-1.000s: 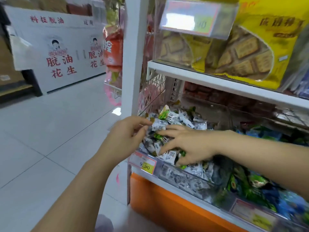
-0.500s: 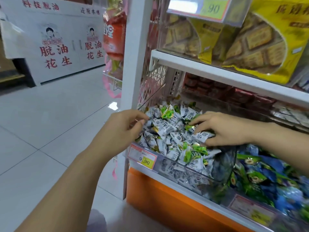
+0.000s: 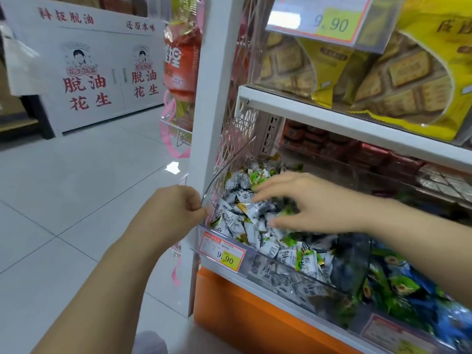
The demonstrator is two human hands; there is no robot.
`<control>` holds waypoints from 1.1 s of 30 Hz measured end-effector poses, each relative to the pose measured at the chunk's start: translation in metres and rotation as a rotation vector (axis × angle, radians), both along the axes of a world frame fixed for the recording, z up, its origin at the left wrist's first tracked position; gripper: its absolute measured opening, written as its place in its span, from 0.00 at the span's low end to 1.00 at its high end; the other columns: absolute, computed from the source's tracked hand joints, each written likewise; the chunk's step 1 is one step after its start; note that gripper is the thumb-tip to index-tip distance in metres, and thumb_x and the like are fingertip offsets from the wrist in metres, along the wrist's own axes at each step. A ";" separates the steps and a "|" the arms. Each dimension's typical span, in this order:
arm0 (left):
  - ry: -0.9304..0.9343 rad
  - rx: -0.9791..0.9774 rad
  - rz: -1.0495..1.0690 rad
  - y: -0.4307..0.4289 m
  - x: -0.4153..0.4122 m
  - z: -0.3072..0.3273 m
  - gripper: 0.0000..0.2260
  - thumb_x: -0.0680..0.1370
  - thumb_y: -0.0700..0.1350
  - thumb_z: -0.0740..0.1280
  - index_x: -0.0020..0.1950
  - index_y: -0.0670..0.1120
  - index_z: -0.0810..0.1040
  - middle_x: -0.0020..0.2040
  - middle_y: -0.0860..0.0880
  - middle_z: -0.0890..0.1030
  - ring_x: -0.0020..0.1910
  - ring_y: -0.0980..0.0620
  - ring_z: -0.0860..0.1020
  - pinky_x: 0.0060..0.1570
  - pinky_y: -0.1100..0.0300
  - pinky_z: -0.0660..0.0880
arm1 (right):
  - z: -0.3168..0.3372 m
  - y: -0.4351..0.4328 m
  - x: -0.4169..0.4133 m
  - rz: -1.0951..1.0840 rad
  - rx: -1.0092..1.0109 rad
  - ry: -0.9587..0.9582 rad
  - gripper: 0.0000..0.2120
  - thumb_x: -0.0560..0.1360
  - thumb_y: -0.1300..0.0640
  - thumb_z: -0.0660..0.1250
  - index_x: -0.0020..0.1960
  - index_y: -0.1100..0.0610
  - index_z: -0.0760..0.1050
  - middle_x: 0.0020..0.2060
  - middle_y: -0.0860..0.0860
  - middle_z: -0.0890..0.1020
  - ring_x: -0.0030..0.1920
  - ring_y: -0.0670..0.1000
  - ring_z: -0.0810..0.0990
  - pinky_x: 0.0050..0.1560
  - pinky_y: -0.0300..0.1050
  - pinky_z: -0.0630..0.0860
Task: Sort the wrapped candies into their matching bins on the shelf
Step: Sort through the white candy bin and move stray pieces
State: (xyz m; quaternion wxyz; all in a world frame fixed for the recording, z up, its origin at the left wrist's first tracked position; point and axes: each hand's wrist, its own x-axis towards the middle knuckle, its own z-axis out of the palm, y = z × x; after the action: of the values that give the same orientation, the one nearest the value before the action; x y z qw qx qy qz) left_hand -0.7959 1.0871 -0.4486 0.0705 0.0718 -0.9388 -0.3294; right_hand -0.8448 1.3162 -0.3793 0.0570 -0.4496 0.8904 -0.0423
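Note:
A clear bin [image 3: 281,275] on the lower shelf holds a heap of white, black and green wrapped candies [image 3: 251,235]. My right hand [image 3: 309,203] lies palm down on the heap, its fingers spread and reaching left and its thumb low; the candies under it are blurred. My left hand [image 3: 173,210] is at the bin's left side, fingers curled and pinching the edge of the clear side wall [image 3: 217,175]. A neighbouring bin to the right holds green and blue wrapped candies [image 3: 398,284].
A white upright post [image 3: 212,98] stands just left of the bin. The shelf above [image 3: 332,118] carries yellow biscuit bags [image 3: 421,80]. A price tag [image 3: 224,254] is on the bin's front, above an orange base [image 3: 255,318]. Tiled floor [image 3: 76,187] lies to the left.
My right hand has slid left across the heap, fingers now spread over its middle. My left hand has drawn back from the candies to the bin's side wall edge.

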 end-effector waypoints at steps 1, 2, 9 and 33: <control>-0.002 -0.005 0.001 0.001 -0.001 -0.001 0.07 0.75 0.49 0.70 0.41 0.47 0.79 0.40 0.50 0.81 0.40 0.53 0.77 0.36 0.64 0.70 | -0.006 -0.014 0.002 0.056 0.017 -0.048 0.21 0.75 0.47 0.67 0.68 0.45 0.71 0.67 0.42 0.72 0.65 0.39 0.67 0.68 0.35 0.60; -0.001 -0.011 0.002 0.001 -0.001 -0.001 0.07 0.75 0.49 0.70 0.41 0.47 0.79 0.40 0.50 0.81 0.40 0.53 0.77 0.36 0.63 0.70 | -0.011 -0.026 0.003 0.102 0.059 -0.086 0.21 0.76 0.49 0.66 0.68 0.47 0.71 0.67 0.44 0.72 0.65 0.42 0.68 0.67 0.37 0.61; 0.001 -0.036 -0.008 0.000 -0.003 -0.001 0.09 0.75 0.48 0.69 0.36 0.49 0.75 0.40 0.50 0.81 0.39 0.52 0.77 0.36 0.61 0.70 | -0.024 -0.058 -0.030 0.148 0.361 -0.299 0.27 0.74 0.45 0.67 0.71 0.42 0.65 0.77 0.48 0.53 0.75 0.47 0.52 0.72 0.45 0.52; 0.044 -0.052 0.002 0.002 0.001 0.004 0.08 0.76 0.51 0.68 0.38 0.52 0.75 0.40 0.56 0.79 0.41 0.57 0.77 0.40 0.60 0.73 | -0.022 0.010 -0.049 0.124 0.449 0.025 0.19 0.72 0.55 0.69 0.61 0.42 0.74 0.58 0.44 0.72 0.58 0.47 0.69 0.58 0.44 0.70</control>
State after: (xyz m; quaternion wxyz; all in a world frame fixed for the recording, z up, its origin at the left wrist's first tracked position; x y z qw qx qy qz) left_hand -0.7951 1.0889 -0.4449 0.0933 0.0638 -0.9452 -0.3062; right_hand -0.8938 1.3259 -0.4009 0.1471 -0.4800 0.8488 0.1659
